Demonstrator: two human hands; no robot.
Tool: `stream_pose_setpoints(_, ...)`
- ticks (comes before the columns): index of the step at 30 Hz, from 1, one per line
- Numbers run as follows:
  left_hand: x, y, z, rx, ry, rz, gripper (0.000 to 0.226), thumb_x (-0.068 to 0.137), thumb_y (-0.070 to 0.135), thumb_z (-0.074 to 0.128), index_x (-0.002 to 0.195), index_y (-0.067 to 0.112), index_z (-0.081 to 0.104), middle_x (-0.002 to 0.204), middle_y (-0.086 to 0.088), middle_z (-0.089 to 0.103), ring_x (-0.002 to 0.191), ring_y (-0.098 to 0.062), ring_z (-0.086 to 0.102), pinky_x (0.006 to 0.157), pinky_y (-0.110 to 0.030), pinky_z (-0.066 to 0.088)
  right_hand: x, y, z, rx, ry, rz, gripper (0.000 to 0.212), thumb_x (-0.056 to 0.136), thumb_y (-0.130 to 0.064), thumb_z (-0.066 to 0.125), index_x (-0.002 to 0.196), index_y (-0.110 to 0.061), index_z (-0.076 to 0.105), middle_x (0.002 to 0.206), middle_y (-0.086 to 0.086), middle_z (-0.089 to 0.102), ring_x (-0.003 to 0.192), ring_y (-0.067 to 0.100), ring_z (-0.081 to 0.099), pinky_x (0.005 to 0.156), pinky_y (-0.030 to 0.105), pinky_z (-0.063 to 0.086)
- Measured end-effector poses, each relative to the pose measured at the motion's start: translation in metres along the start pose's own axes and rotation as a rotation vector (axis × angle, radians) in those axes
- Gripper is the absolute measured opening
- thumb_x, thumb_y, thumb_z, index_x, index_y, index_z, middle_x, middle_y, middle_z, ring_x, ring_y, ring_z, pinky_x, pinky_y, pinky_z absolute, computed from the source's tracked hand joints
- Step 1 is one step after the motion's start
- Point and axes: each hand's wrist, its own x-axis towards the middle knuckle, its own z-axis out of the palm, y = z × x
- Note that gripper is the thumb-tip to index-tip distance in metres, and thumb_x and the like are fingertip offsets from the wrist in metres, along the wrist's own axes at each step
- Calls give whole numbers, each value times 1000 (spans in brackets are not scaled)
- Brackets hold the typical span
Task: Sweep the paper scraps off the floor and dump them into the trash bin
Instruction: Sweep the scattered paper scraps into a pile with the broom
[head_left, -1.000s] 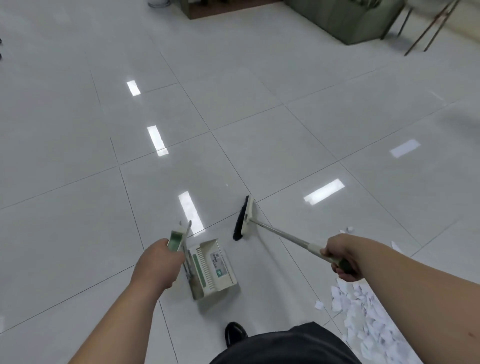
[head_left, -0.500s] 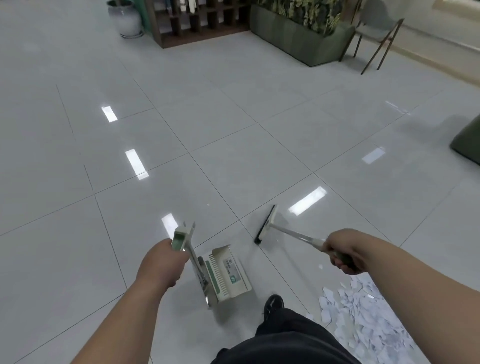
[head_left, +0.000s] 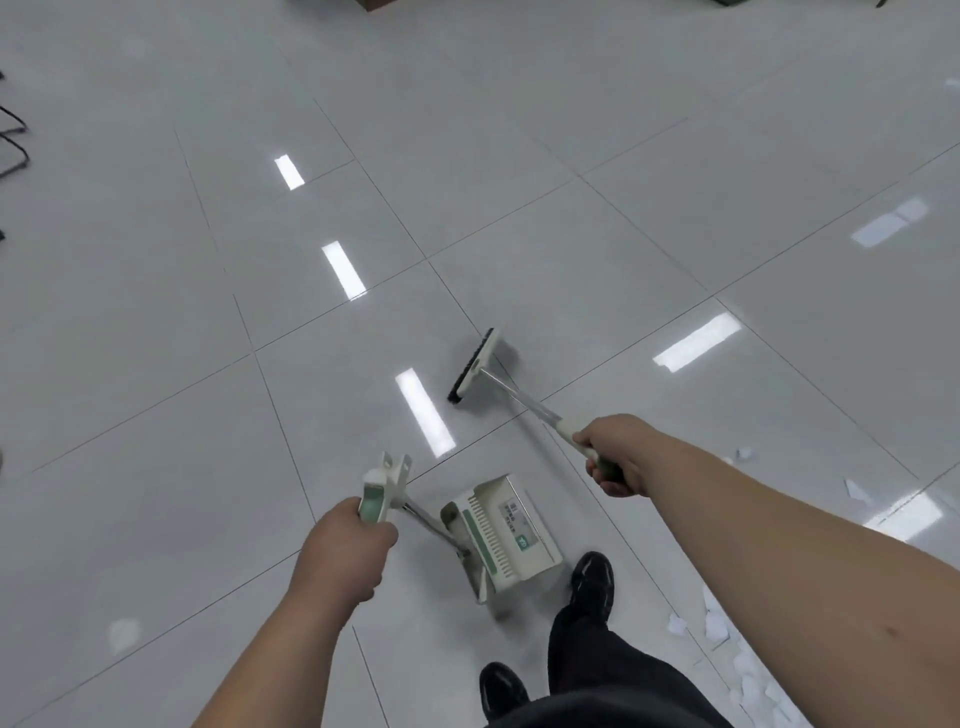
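Note:
My left hand (head_left: 345, 545) grips the green-and-white handle of a long-handled dustpan (head_left: 501, 532), whose cream pan hangs low over the tiles just ahead of my feet. My right hand (head_left: 615, 454) grips the handle of a broom; its black-bristled head (head_left: 474, 365) rests on the floor ahead of me. White paper scraps (head_left: 719, 626) lie in a pile at the lower right, partly hidden behind my right forearm, with a few stray pieces (head_left: 854, 489) further right. No trash bin is in view.
Glossy grey floor tiles (head_left: 156, 364) spread all around with bright light reflections. My black shoes (head_left: 592, 577) and dark trousers sit at the bottom centre. Black cables or chair legs (head_left: 13, 140) show at the far left edge. Furniture bases peek in at the top edge.
The view has tilted down, so the furniture at the back has left the frame. My feet have stepped forward beside the dustpan. Both hands keep their grips.

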Motion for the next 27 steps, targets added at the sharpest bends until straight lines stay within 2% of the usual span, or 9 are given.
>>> stream_pose_setpoints(8, 14, 32, 15, 59, 30, -63, 1, 82, 7, 51, 82, 8, 50, 70, -8, 50, 48, -22, 38, 46, -26, 35, 45, -23, -13, -19, -53, 59, 21, 100, -23, 52, 83, -11, 52, 63, 6, 49, 47, 15, 41, 44, 20, 39)
stream_pose_setpoints(14, 14, 39, 12, 82, 15, -28, 4, 82, 6, 50, 81, 9, 49, 70, -9, 48, 50, -23, 38, 45, -26, 33, 34, -1, -47, 11, -12, 125, 15, 100, -21, 52, 90, -10, 53, 68, 7, 48, 53, 16, 44, 52, 27, 44)
stream_pose_setpoints(18, 11, 32, 12, 90, -12, 37, 9, 81, 4, 51, 78, 10, 44, 69, -9, 43, 49, -22, 34, 48, -28, 31, 21, 47, -75, 52, 53, 121, 14, 99, -20, 51, 102, -8, 56, 77, 10, 53, 51, 17, 49, 48, 25, 47)
stream_pose_setpoints(21, 2, 24, 18, 116, -50, 124, 9, 82, 4, 51, 78, 10, 45, 68, -9, 43, 49, -22, 34, 47, -27, 31, -1, 95, -85, 110, 111, 122, 13, 99, -19, 49, 98, -9, 57, 84, 13, 56, 53, 18, 52, 50, 25, 49)
stream_pose_setpoints(27, -35, -2, 32, 183, -133, 283, 7, 80, 3, 48, 77, 9, 46, 67, -9, 46, 51, -24, 38, 47, -28, 34, -63, 216, -88, 229, 257, 205, 10, 97, -15, 54, 103, -7, 53, 79, 13, 57, 53, 18, 51, 51, 24, 49)
